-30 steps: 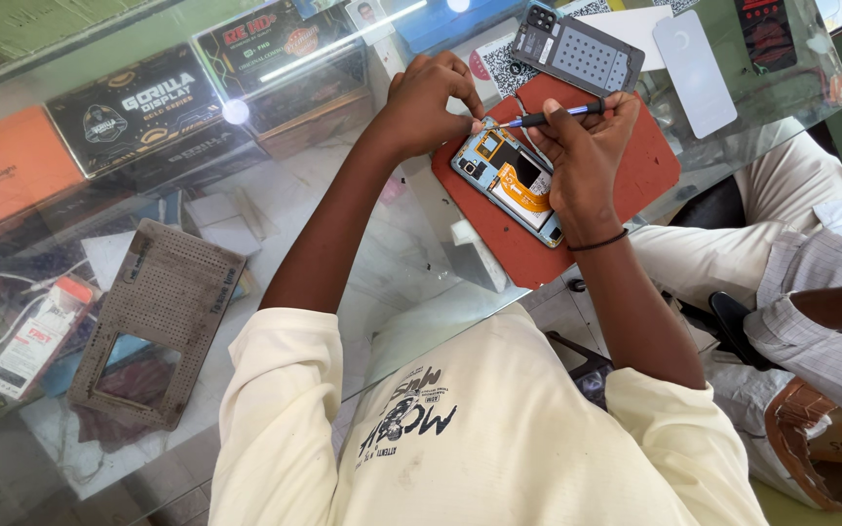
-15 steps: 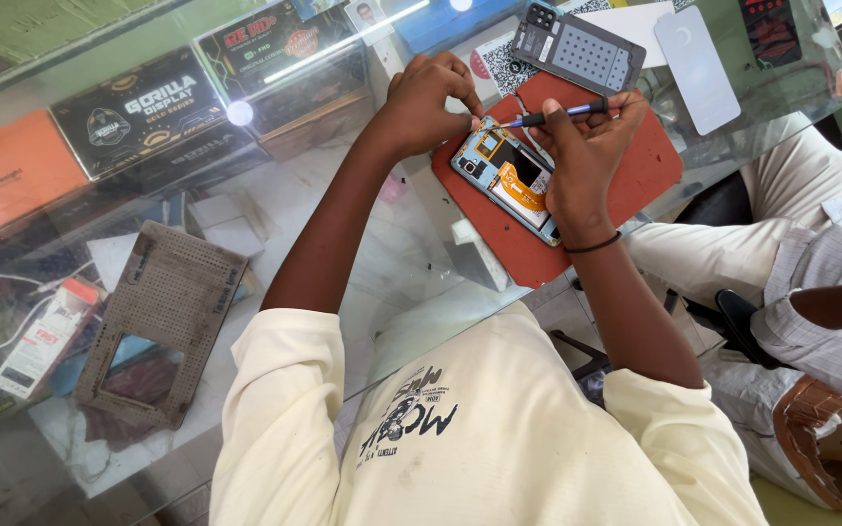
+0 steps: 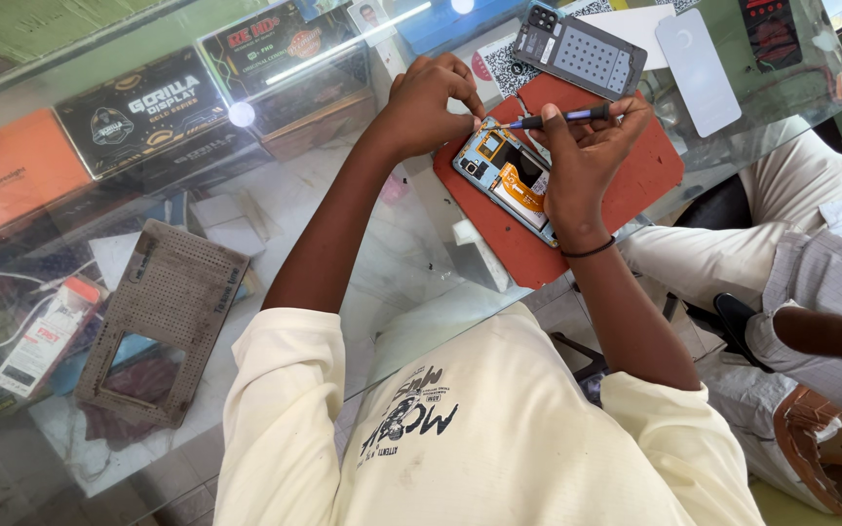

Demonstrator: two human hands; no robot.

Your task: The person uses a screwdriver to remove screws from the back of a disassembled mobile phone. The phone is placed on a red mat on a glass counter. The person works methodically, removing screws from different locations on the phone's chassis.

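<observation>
Right hand (image 3: 587,161) is closed around a thin dark screwdriver (image 3: 562,117), and I see its tip pointing left, down at the top of the open phone (image 3: 509,175). Left hand (image 3: 431,102) has its fingers curled, and the fingertips press on the top left corner of the phone. I cannot tell if it pinches some small part there.

I see the phone lying face down with its back off. Blue, orange and grey parts show inside. It rests on a red mat (image 3: 645,180), and the mat lies on the glass table (image 3: 343,205). A black band (image 3: 589,251) goes around the right wrist.

Just behind the mat I see a grey phone back cover (image 3: 582,54) with camera holes, and a white flat piece (image 3: 696,68) beside it. Far to the left on the table lies a brown mat with tiny holes (image 3: 172,312). Boxes (image 3: 143,112) sit under the glass. At the right edge, another person's legs in light trousers (image 3: 811,253) are near.
</observation>
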